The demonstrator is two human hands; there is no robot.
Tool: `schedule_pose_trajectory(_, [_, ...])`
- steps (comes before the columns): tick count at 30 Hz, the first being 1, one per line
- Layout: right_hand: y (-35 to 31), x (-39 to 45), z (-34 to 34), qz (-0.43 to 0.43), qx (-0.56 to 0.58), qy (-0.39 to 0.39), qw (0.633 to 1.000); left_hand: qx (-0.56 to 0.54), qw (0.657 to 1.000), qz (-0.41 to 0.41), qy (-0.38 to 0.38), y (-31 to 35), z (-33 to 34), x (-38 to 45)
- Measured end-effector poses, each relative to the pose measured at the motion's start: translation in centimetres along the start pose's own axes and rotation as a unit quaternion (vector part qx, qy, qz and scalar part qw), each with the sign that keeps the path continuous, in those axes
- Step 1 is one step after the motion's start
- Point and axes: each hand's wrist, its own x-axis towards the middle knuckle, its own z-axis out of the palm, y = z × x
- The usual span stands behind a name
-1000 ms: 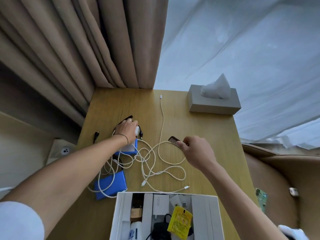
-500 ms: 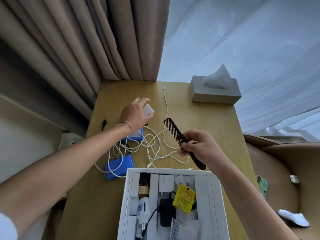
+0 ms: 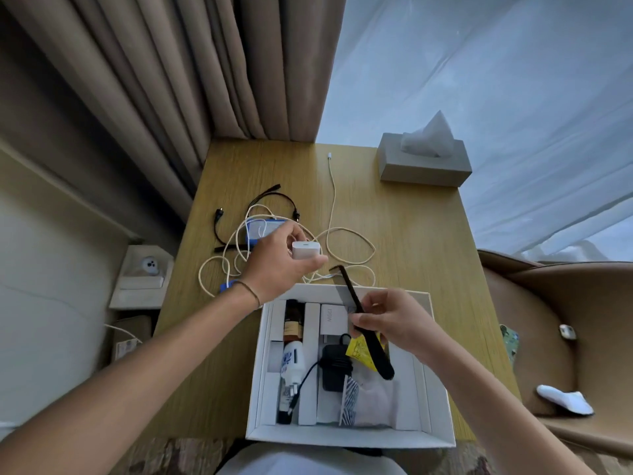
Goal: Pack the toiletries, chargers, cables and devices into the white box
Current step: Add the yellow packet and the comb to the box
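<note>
The white box (image 3: 436, 402) sits open at the table's near edge, holding bottles, a black adapter (image 3: 335, 366), a yellow sachet (image 3: 359, 352) and white chargers. My right hand (image 3: 394, 318) grips a black comb (image 3: 366, 332) over the box's far right part, handle pointing down into it. My left hand (image 3: 277, 265) holds a small white charger block (image 3: 306, 250) just beyond the box's far edge. Tangled white cables (image 3: 342, 241), a black cable (image 3: 270, 197) and a blue device (image 3: 265, 228) lie on the wooden table (image 3: 418, 255) behind.
A grey tissue box (image 3: 424, 162) stands at the table's far right corner. Curtains hang behind the table. A wall socket (image 3: 149, 265) is low at the left. A brown chair (image 3: 561, 320) with small white items stands at the right.
Both hands have come toward me. My right hand brought the comb over the box and tilted it handle-down. My left hand carried the white charger block to the box's far edge.
</note>
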Motion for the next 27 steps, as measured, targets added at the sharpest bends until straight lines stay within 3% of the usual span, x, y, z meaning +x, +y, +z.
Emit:
schedule_pose_trajectory(14, [7.4, 0.3, 2.4, 0.081, -0.235, 0.164, 0.954, 0.027, 0.993, -0.012, -0.11, -1.0, 1.5, -6.1])
schedule_pose_trajectory(17, [7.3, 0.5, 2.7, 0.088, -0.372, 0.161, 0.91, 0.055, 0.985, -0.031, -0.158, -1.0, 2.1, -6.7])
schedule_pose_trajectory(21, [7.1, 0.5, 2.8, 0.072, -0.469, 0.123, 0.872, 0.11, 0.969, -0.052, -0.215, -1.0, 3.2, -7.3])
schedule_pose_trajectory(27, [6.7, 0.4, 2.3, 0.032, -0.487, 0.164, 0.857, 0.159, 0.938, -0.068, -0.3, -1.0, 5.2, -8.4])
